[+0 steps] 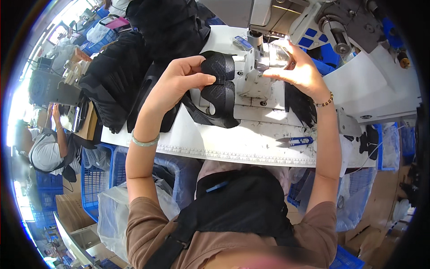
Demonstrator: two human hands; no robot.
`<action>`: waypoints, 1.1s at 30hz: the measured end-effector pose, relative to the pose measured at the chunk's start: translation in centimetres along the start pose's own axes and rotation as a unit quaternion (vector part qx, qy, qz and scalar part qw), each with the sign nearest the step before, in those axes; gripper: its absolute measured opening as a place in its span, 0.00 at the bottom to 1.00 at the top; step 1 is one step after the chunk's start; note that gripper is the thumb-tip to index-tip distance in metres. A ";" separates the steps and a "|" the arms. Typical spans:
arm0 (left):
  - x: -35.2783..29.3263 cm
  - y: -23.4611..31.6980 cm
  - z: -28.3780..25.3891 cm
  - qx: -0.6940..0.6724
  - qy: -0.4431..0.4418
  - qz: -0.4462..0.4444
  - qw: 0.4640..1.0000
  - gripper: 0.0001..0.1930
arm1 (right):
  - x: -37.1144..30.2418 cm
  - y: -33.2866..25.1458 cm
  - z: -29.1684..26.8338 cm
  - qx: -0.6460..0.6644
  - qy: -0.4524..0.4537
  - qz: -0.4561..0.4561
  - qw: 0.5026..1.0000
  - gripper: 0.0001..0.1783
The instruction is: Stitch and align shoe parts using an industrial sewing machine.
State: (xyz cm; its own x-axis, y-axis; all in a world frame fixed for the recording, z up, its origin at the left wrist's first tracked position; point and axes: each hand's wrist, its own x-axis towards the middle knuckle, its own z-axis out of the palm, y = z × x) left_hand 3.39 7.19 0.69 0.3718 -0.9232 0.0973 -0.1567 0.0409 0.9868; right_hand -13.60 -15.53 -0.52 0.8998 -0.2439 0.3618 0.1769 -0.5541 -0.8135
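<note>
My left hand (181, 83) pinches a black fabric piece (226, 101) between thumb and fingers. This piece looks like a shoe upper, with a curved opening and shiny panels, and it lies left of the machine's post (257, 83). Beside the post and under the head of the sewing machine (280, 18) is my right hand (302, 74). Its thumb and fingers are spread apart around a shiny, clear part near the needle area; whether they touch it, I cannot tell. A pair of blue-handled thread snips (299, 141) lies on the white table (201, 139).
Black pieces (112, 76) are heaped at the left, with more black strips (300, 105) right of the post. A ruler strip (233, 157) runs along the table's near edge. Blue baskets (96, 184) with plastic bags stand below. Another person (47, 150) sits at far left.
</note>
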 end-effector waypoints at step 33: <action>-1.8 -8.2 4.9 0.537 -0.179 0.053 0.823 0.09 | -9.4 -4.1 2.3 0.188 0.211 0.159 0.946 0.13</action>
State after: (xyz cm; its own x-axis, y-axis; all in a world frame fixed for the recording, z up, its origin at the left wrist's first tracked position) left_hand -0.44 6.70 -8.21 0.0416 -0.9974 -0.0582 -0.9604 -0.0559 0.2728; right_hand -21.89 -9.14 -1.64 0.7058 -0.6910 0.1560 0.1245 -0.0957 -0.9876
